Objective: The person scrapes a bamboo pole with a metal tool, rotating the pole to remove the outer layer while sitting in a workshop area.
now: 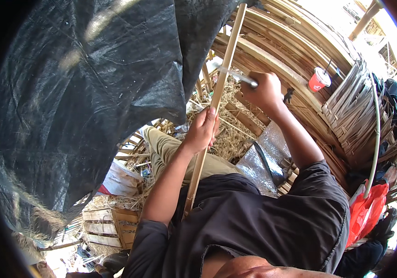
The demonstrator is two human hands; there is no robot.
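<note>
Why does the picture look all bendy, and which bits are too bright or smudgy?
Head view: the fisheye lens curves the stacked wooden strips and blackens the corners; head view: glare whitens the upper right edge; head view: pale light patches mark the dark tarp, while the bladed tool in the right hand looks smeared.

Smooth wooden strip (230, 46), blurred knife (239, 76) seemingly metal, glossy plastic sheet (115, 74)

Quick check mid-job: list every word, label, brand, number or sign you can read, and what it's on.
No text is legible.
Red cup with white lid: pale marking, too small to read.
Long, pale wooden strip in the left hand: no lettering seen.
Blurred metal-bladed tool in the right hand: nothing legible.
Shiny red plastic bag: nothing legible.
</note>
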